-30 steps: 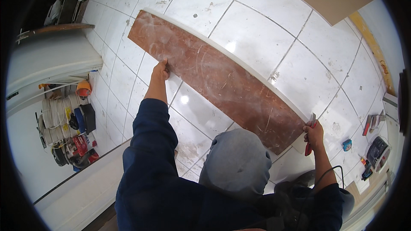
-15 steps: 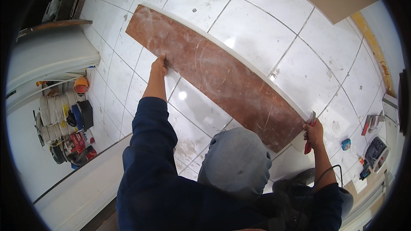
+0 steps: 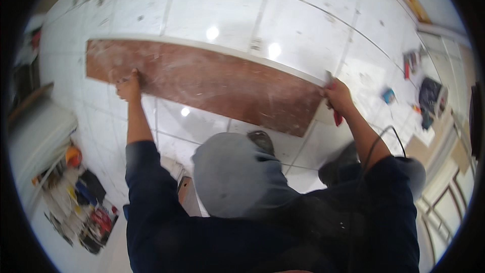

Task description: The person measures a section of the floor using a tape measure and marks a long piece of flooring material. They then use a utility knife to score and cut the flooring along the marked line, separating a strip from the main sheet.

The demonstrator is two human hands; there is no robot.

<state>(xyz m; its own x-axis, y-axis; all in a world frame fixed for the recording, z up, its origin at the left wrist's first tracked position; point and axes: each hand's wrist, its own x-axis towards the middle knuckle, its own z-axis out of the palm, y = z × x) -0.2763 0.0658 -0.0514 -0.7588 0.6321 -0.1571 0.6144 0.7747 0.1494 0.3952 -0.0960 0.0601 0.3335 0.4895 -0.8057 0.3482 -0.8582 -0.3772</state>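
Observation:
A long reddish-brown wooden board (image 3: pixel 212 83), scuffed with whitish dust, stretches across in front of me. A white strip (image 3: pixel 242 58) runs along its far long edge. Near the board's left end, my left hand (image 3: pixel 130 87) is closed on the near edge, thumb on the top face. At the right end, my right hand (image 3: pixel 340 96) is wrapped round a red-handled tool (image 3: pixel 337 117) whose grey metal tip sticks out above the fist. That fist touches the board's far right corner; whether it also grips the board I cannot tell.
White tiles (image 3: pixel 217 5) with dirt marks cover the floor. Right of the board lie a blue tape measure (image 3: pixel 388 95), a red-and-grey tool (image 3: pixel 408 65) and a dark power tool (image 3: pixel 432 96). Cables and tools (image 3: pixel 83 197) are heaped at left. My boot (image 3: pixel 261 141) stands close to the board's near edge.
The view has turned, so board and floor things appear rotated and the board lies more nearly level across. My boot now shows beside my knee. Both hands keep their holds.

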